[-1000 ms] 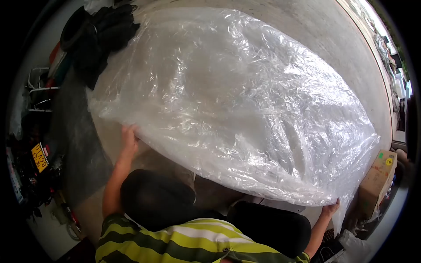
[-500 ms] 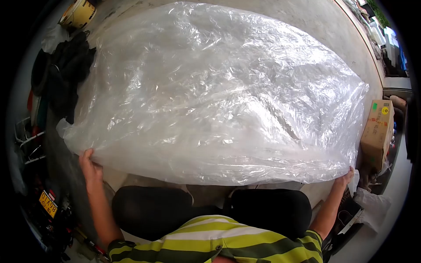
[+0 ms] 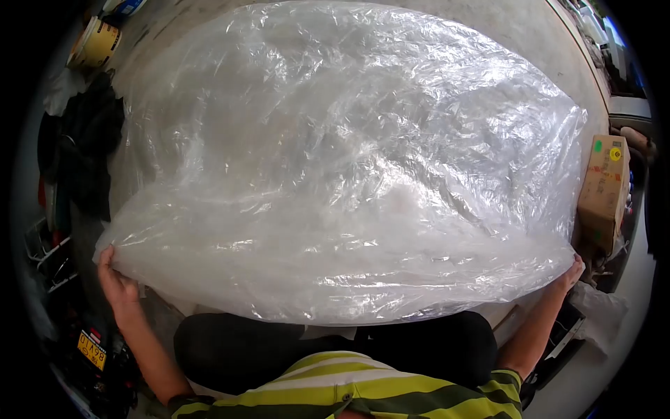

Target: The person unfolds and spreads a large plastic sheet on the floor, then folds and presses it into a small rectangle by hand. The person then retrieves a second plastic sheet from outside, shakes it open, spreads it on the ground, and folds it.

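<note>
A large, wrinkled sheet of clear plastic film (image 3: pixel 335 174) spreads across the floor before me, its near edge bowed toward my lap. My left hand (image 3: pixel 118 283) is closed on the film's near left corner. At the near right corner, my right hand (image 3: pixel 572 271) grips the film's edge. Both arms are spread wide, and the near edge hangs slack over my knees (image 3: pixel 230 349). Whether the film is a single layer or a bag I cannot tell.
At right stands a cardboard box (image 3: pixel 604 188), with a crumpled white plastic bag (image 3: pixel 599 318) nearer me. Dark cloth (image 3: pixel 91 146) and a yellow bucket (image 3: pixel 95 43) are on the left. Below them is a yellow number plate (image 3: pixel 91 350). Concrete floor (image 3: pixel 520 28) shows beyond the film.
My hands have moved farther apart, the left one outward to the left and the right one slightly outward. The film's near edge has come closer over my knees.
</note>
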Available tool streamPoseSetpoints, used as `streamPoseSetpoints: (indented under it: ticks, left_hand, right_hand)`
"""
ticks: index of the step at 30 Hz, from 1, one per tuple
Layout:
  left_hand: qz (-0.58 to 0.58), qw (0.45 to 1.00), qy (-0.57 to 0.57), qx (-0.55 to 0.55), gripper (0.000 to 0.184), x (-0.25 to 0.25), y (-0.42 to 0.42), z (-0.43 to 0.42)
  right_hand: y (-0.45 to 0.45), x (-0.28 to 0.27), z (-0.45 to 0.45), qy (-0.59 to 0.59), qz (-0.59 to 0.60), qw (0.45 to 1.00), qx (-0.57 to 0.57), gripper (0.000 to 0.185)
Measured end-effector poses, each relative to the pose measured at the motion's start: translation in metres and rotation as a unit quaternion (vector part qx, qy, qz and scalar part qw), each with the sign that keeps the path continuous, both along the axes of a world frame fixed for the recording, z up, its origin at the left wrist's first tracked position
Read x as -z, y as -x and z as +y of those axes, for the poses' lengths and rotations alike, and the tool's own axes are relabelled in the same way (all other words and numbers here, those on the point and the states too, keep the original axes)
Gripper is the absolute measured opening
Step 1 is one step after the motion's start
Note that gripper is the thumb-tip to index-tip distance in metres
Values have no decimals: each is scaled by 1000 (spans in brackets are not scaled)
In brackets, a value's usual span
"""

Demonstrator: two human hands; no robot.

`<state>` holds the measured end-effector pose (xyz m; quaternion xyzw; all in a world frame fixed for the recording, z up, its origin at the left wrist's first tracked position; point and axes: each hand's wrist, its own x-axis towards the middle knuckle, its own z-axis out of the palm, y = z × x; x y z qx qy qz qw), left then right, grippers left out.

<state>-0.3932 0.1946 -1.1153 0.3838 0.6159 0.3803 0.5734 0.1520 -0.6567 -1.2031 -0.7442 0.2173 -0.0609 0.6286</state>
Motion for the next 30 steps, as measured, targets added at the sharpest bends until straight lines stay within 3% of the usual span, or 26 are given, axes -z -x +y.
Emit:
streamPoseSetpoints:
  ticks: [1,2,3,4,5,6,7,8,9,10,11,12,13,14,16,18,20,21,22,24,25,26,28,29,30]
  left_hand:
    - [-7,1000,18,9,37,-12,-26,19]
    - [-18,999,32,18,36,-21,-54,42]
    - [-43,998,7,43,27,-21,-78,73]
    - [-81,985,-43,143,19,-4,-84,139]
    - [-119,977,-20,177,13,1,-127,187]
    - [-134,987,-59,61,13,10,-195,219]
    - [-137,985,-33,97,26,24,-251,270]
    - [-171,973,26,156,53,7,-314,253]
    - [-159,984,19,78,77,-5,-358,228]
    - [-181,983,8,39,78,-23,-400,197]
    - [-75,968,-98,216,79,-20,-419,181]
    - [37,903,-193,383,79,-9,-429,162]
    - [147,810,-352,445,78,5,-435,124]
    - [251,678,-493,484,76,20,-431,81]
    - [445,498,-460,585,77,67,-415,22]
    - [504,434,-393,635,72,131,-396,11]
    - [525,402,-408,629,72,167,-382,6]
    - [551,379,-417,616,72,181,-375,6]
    - [549,379,-416,618,72,193,-370,6]
    - [517,446,-478,552,74,213,-361,5]
    - [476,496,-509,518,69,215,-356,-2]
    - [477,498,-506,519,69,220,-345,-4]
    - [448,628,-521,365,60,240,-314,-3]
    - [444,726,-451,271,58,262,-292,2]
    - [428,805,-372,174,55,280,-279,9]
  right_hand:
    - [-25,-12,31,98,-86,991,-42,45]
    - [-109,-24,27,45,76,995,39,46]
    - [-156,-35,53,38,90,991,-93,44]
    - [-214,-40,103,37,93,992,-76,41]
    - [-270,-37,148,4,65,993,-97,40]
    - [-320,-29,203,-65,25,991,-117,43]
    - [-362,-20,254,-135,-7,984,-120,51]
    - [-388,-13,306,-185,-34,975,-122,61]
    - [-386,-16,354,-136,-35,987,-80,74]
    - [-366,-16,408,-166,-56,981,-77,72]
    - [-340,-16,440,34,-153,969,-188,69]
    - [-302,-11,457,237,-235,898,-288,67]
    - [-243,-16,472,269,-259,867,-329,66]
    - [-194,-21,480,298,-282,833,-371,65]
    - [-164,35,484,465,-308,733,-390,69]
    - [-167,106,477,522,-165,697,-464,69]
    - [-154,135,465,610,-40,618,-495,71]
    - [-155,160,452,608,-111,636,-462,69]
    - [-149,160,446,557,-194,683,-430,63]
    - [-135,155,429,520,-283,717,-369,54]
    - [-121,151,417,479,-264,760,-352,50]
    - [-105,149,403,437,-241,799,-335,47]
    - [-85,162,367,419,-140,848,-294,55]
    - [-88,164,363,419,-141,848,-293,55]
    - [-89,167,357,235,28,951,-197,62]
